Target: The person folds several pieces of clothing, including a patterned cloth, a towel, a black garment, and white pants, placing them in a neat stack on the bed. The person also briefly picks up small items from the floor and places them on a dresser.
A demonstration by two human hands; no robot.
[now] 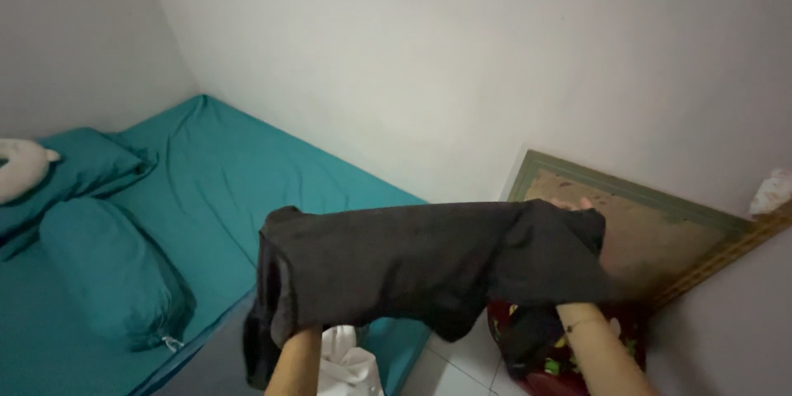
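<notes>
Both hands raised, gripping dark garment stretched left-right between them: left hand hidden inside cloth, right hand pinching upper right edge, above bed.

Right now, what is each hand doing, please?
Left hand: hidden under the dark garment, holding it up; grip cannot be told.
Right hand: fingertips grip the garment's edge.

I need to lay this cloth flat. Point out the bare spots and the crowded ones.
Free: the teal bed between the bolster and the wall. The pillow fills its left end. Crowded: the floor below the black cloth, with a white bag and a red heap.
</notes>
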